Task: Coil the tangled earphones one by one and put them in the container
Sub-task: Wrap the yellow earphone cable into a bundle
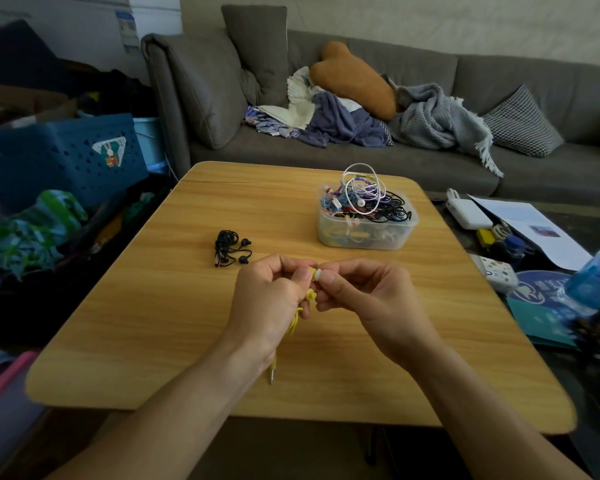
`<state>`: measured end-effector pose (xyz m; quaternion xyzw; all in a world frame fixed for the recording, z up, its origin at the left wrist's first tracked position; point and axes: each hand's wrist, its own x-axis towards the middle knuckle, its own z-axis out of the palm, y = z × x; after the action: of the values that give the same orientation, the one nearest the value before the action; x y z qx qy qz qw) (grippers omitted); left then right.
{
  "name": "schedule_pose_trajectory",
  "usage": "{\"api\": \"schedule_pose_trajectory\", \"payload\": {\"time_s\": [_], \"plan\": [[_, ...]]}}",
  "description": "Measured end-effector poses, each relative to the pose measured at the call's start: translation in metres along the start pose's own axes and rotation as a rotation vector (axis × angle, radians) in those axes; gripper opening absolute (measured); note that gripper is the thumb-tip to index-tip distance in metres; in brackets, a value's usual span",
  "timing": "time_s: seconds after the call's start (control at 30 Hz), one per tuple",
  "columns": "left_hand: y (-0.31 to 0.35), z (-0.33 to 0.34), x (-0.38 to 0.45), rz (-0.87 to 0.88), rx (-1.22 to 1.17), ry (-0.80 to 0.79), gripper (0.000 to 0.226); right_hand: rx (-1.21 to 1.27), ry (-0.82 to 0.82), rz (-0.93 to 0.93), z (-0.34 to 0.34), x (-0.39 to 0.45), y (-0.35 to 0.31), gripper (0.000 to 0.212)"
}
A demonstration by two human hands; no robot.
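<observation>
The yellow earphones (pixel 293 325) sit just below the centre of the frame, held above the wooden worktop (pixel 153 306) between both hands. The left hand (pixel 269 299) has its fingers curled around the bunched yellow cord, and a length of that cord trails down behind the wrist to the plug, which lies on the worktop. The right hand (pixel 368 299) pinches a pale-tipped earbud between thumb and forefinger, its fingertips touching those of the left hand. Just up and left of the hands, black earphones (pixel 230 249) lie in a loose bundle on the worktop, both earbuds and the plug showing. In the upper right part of the worktop stands the clear plastic container (pixel 368 233), heaped above its rim with earphones in white, purple, black, red and blue; white loops rise highest. Beyond the far edge of the worktop, across the top of the frame, a grey sofa (pixel 361 157) carries crumpled blankets, cushions and a brown pillow. At the left of the frame is a blue perforated basket (pixel 49 157) among cloth; at the right edge lie papers, a white adapter and a blue bottle.
</observation>
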<state>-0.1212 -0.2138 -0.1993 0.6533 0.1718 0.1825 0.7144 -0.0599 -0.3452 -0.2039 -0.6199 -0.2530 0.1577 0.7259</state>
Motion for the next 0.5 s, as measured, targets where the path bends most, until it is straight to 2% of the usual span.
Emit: {"api": "schedule_pose_trajectory", "payload": {"time_s": [0.1,0.2,0.33,0.5], "plan": [[-0.0009,0.0014,-0.0003,0.084,0.074,0.034,0.015,-0.021,0.016,-0.03,0.0021,0.0003,0.0013,0.017],[-0.0014,0.0015,-0.001,0.074,0.073,0.042,0.016,-0.078,0.033,-0.062,0.003,0.0002,0.0021,0.017],[0.0007,-0.0025,-0.0009,-0.035,0.017,0.004,0.015,-0.232,0.0,-0.134,0.0016,0.0028,0.0008,0.005],[0.0057,-0.007,-0.0013,-0.232,-0.142,-0.093,0.013,-0.35,-0.032,-0.182,-0.0031,0.0051,-0.0005,0.012]]}}
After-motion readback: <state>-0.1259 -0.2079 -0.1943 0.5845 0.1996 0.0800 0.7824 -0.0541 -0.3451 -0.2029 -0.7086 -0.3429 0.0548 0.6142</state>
